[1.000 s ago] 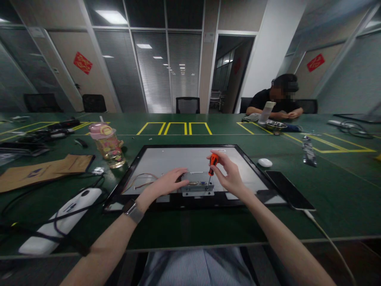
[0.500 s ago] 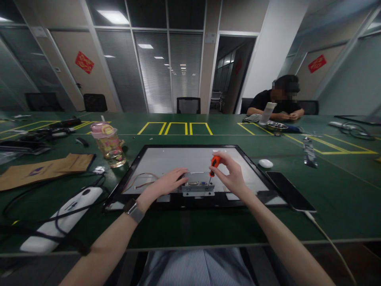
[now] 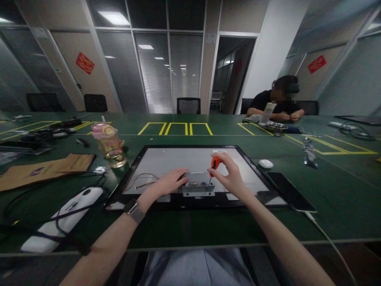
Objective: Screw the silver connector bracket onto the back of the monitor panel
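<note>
An orange-and-black screwdriver point(image 3: 214, 163) is pinched in my right hand point(image 3: 230, 174), its handle up and slightly tilted. Its shaft points down to the right end of a silver metal bracket point(image 3: 198, 189) with video ports in its face. On the bracket's left end, my left hand point(image 3: 169, 182) is closed, thumb in front and fingers behind. What lies under those fingers is partly hidden. Both hands are over a flat display panel point(image 3: 149, 161) with a black frame, lying with its grey back up. Thin loose wires point(image 3: 141, 178) lie on the panel to the left.
Left of the panel are a pink-lidded drink bottle point(image 3: 109, 147), a brown paper envelope point(image 3: 44, 171) and a white power strip point(image 3: 64, 218) with black cables. To the right lie a phone point(image 3: 290, 190) on its cable and a white case point(image 3: 266, 163). Another person point(image 3: 276, 101) sits across the table.
The screwdriver's handle has turned and tilted slightly in my right hand, with small shifts of the fingers. My left hand stays on the bracket.
</note>
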A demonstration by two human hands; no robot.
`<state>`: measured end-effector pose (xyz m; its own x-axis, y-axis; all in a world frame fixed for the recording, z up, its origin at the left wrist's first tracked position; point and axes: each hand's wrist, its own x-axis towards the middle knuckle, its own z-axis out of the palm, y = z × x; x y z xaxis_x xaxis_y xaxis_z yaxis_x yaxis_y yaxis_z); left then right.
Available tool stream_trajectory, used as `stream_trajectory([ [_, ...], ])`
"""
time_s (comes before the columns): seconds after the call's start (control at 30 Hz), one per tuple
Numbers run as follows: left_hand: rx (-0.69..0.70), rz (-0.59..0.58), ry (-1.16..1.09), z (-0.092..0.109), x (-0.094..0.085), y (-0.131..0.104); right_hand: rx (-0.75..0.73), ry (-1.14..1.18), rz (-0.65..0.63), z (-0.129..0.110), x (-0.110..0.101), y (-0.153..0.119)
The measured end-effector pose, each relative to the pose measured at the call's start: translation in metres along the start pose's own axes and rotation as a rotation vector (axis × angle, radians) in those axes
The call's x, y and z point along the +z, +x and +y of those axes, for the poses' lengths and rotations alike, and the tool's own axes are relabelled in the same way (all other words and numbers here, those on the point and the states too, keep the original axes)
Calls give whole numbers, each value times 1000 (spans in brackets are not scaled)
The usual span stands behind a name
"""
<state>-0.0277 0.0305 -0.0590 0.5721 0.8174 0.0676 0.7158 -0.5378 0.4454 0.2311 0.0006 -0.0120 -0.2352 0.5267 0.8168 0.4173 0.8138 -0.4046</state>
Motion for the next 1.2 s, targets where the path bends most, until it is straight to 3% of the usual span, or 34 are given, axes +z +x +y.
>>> stream_trajectory([
  [0.13,7,8,5,-2,2,1,4,40,30,5,5,-2],
  [0.33,22,23,18,-3,2,1,50,174,-55,2,2,-5],
  [0.57,5,8,9,-2,1,0,17,21,-12,-1,-1,0],
  [1.2,8,9,11,-1,1,-1,89,14,16,7,4,-1],
])
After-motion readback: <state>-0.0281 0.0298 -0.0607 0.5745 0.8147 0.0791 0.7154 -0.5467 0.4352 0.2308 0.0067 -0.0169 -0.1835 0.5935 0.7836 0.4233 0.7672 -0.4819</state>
